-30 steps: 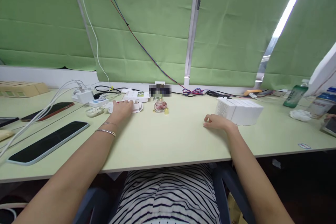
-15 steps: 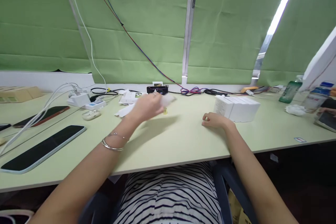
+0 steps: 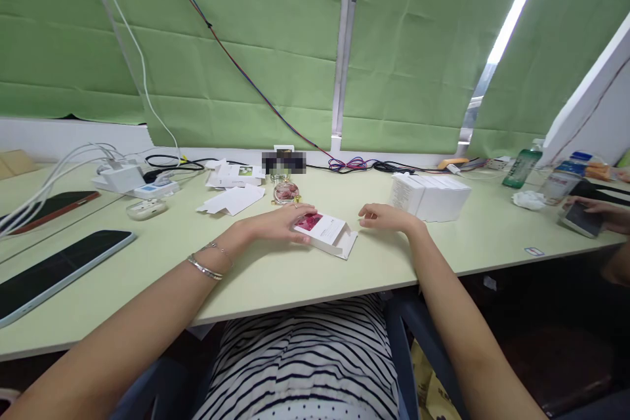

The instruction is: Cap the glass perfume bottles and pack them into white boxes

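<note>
My left hand (image 3: 283, 222) is closed on the left end of a small white cardboard box (image 3: 325, 236) with a pink picture on top. The box lies flat at the desk's middle, its end flap standing open towards the right. To the right of it, my right hand (image 3: 386, 218) rests on the desk, fingers loosely curled with nothing in them. Just behind the left hand is a small round clear container (image 3: 286, 193) with pinkish contents. A row of white boxes (image 3: 433, 198) stands right behind my right hand.
Folded white cardboard (image 3: 231, 200) and a printed white box (image 3: 241, 176) lie at back left. Phones (image 3: 69, 269), an earbud case (image 3: 146, 209) and a power strip (image 3: 156, 189) sit farther left. On the right are a green bottle (image 3: 524, 166), crumpled tissue (image 3: 529, 199) and another person's hand (image 3: 600, 209) holding a phone.
My left hand has come down and nearer; the white thing blurred in it before now shows as a box on the desk. My right hand has shifted slightly left. The view has turned slightly right.
</note>
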`<state>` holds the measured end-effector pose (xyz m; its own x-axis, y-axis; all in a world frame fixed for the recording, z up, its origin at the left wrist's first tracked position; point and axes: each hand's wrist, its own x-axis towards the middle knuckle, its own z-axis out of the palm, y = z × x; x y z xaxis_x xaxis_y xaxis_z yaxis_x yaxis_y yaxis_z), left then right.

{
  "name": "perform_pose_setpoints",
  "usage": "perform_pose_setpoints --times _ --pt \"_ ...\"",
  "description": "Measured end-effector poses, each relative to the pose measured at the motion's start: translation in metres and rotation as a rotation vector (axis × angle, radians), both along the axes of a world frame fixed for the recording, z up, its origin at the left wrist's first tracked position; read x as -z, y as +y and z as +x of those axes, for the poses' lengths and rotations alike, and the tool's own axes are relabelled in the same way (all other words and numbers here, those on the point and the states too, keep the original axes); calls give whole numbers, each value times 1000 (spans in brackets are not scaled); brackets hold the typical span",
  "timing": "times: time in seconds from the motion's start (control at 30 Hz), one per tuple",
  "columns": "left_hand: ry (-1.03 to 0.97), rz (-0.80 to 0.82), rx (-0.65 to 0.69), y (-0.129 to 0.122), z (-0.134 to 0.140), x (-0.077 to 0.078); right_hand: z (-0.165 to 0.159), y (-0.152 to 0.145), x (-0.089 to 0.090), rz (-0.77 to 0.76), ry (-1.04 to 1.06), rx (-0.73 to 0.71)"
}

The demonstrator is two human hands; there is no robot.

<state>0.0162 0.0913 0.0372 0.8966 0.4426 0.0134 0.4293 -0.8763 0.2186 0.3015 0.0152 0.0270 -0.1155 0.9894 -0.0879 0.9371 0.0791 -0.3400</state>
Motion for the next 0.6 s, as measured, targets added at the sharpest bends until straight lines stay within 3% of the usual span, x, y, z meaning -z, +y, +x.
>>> perform_pose_setpoints --times 0.2,0.4,0.6 --pt "-24 -4 -127 0 -2 2 -17 -14 -12 12 104 -172" --pt "-29 -25 -160 1 -3 6 -30 -1 -1 -25 19 -195" --pt "-42 24 -173 1 2 9 -39 6 7 74 35 -259"
